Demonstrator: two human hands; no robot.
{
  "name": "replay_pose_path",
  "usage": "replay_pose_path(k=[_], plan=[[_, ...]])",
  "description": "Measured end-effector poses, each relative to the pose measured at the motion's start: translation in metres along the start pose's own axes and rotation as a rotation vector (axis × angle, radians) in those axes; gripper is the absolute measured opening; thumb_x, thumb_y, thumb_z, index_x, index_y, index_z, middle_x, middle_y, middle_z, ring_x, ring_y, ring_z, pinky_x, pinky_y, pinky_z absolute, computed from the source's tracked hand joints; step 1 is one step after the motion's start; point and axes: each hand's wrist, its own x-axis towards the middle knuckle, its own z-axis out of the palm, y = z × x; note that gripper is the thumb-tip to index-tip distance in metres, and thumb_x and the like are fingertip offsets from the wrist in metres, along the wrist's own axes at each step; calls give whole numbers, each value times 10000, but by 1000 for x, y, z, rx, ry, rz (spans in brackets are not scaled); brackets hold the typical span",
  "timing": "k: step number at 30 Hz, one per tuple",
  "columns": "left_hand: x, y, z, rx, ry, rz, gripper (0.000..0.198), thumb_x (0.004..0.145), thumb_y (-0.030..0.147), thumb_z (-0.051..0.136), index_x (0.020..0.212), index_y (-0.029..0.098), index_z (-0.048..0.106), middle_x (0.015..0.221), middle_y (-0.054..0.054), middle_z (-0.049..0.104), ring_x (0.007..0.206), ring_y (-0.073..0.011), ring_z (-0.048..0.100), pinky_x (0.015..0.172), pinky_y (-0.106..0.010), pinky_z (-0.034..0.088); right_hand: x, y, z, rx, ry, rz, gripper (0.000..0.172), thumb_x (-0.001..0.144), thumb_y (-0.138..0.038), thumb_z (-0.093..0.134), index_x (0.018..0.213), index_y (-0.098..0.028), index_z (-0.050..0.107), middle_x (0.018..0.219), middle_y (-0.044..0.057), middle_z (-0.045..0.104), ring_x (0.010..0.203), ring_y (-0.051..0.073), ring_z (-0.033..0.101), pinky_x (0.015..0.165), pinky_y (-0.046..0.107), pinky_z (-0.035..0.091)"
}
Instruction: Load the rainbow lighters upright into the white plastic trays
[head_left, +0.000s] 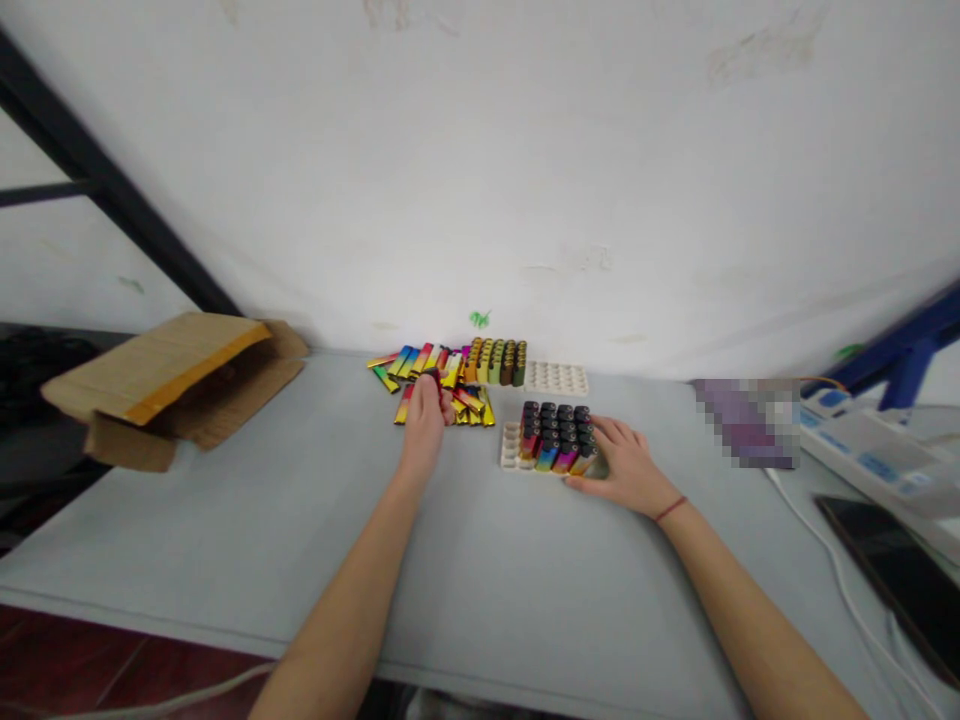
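Observation:
My left hand (426, 412) reaches into a loose pile of rainbow-coloured lighters (442, 380) at the back of the table, its fingers closed round a lighter. My right hand (626, 462) rests against the right side of a white tray (510, 455), fingers curled along its edge. Upright lighters with black tops (556, 435) fill most of that tray; its left column of holes is bare. Behind the pile stands a row of upright lighters (501, 362).
A second white tray (556, 378) with bare holes lies by the wall. An open cardboard box (172, 385) sits at the left. At the right are a white power strip (874, 450), a white cable (832, 570) and a dark phone (896, 570).

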Motion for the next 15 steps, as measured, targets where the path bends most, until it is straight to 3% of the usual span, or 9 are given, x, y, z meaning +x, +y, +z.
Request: replay_pose_path(k=[5, 10, 15], plan=[[-12, -2, 12, -64, -107, 24, 441, 887, 644, 529, 871, 203, 534, 588, 49, 490, 503, -105, 481, 484, -221, 401, -1, 0, 0, -6, 14, -9, 752, 781, -660, 648, 1372, -203, 558, 1422, 179, 554, 1276, 379, 500, 1011, 541, 414], [-22, 4, 23, -247, -123, -221, 505, 894, 686, 427, 724, 211, 455, 530, 68, 400, 418, -84, 386, 416, -201, 334, -1, 0, 1, -7, 13, -3, 766, 778, -660, 651, 1375, -189, 558, 1425, 184, 551, 1285, 380, 494, 1021, 539, 412], [-25, 6, 22, -159, -46, -251, 511, 913, 617, 372, 594, 218, 394, 436, 74, 292, 358, -75, 278, 372, -190, 243, -1, 0, 1, -12, 10, -4, 756, 777, -656, 653, 1375, -204, 556, 1429, 178, 551, 1284, 382, 498, 1016, 540, 415]])
